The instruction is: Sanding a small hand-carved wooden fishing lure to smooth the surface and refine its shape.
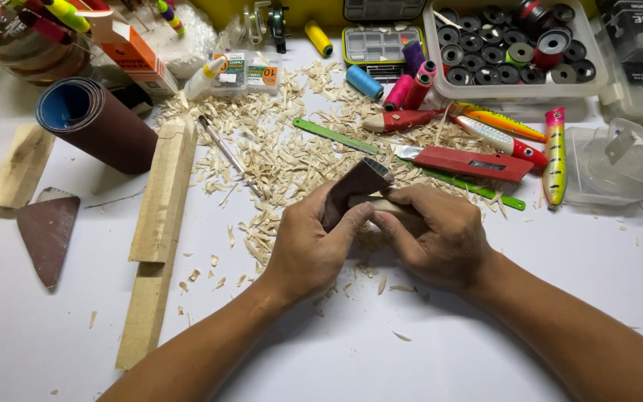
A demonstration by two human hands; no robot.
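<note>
My left hand (308,249) pinches a folded piece of dark brown sandpaper (353,187) wrapped over a small pale wooden piece (381,204). My right hand (434,231) grips that wooden piece from the right, with fingers curled around it. Both hands meet above the white table (351,350), just in front of a pile of wood shavings (284,149). Most of the wooden piece is hidden under my fingers and the sandpaper.
A red utility knife (470,163), green strips (335,136), painted fishing lures (554,152), thread spools (365,82) and a clear box of dark spools (511,52) lie behind. On the left are a sandpaper roll (94,123), wooden sticks (159,201) and a sandpaper scrap (46,231).
</note>
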